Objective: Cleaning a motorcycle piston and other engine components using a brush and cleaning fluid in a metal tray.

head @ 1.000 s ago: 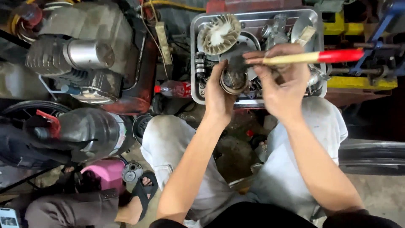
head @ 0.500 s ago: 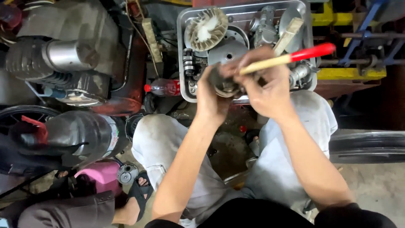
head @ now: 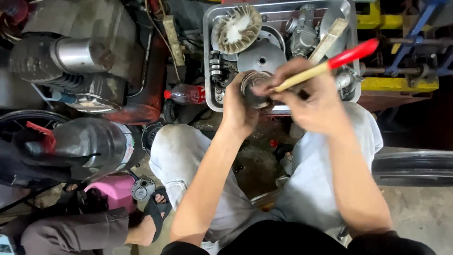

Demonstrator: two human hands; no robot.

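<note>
Cluttered workshop floor, engine bits all round: metal parts tray (head: pixel 210 56) sits far-centre, holding a cream fan wheel (head: pixel 236 28), a round steel disc (head: pixel 262 57) and a carburettor-type casting (head: pixel 304 33). Big engine w/ silver cylinder (head: pixel 78 54) far-left, red-capped bottle (head: pixel 186 94) just left of the tray, a black tyre (head: pixel 415 167) at right.

You've got the round cylindrical part (head: pixel 255 89) cupped in your left hand (head: pixel 238 106), fingers curled round its side, held over the near edge of the tray. Your right hand (head: pixel 309 101) pinches a brush (head: pixel 325 66), wooden shaft w/ red end pointing far-right, bristle end at the part's open mouth; bristles themselves hidden by your fingers.

To brush it well, imo: keep the part tilted toward the tray so grit drops in there, not on your knees. Turn the part w/ the left hand, short strokes w/ the right. Grip firm; it looks greasy.

Part sits between both hands, touching both, right hand just right of it.
</note>
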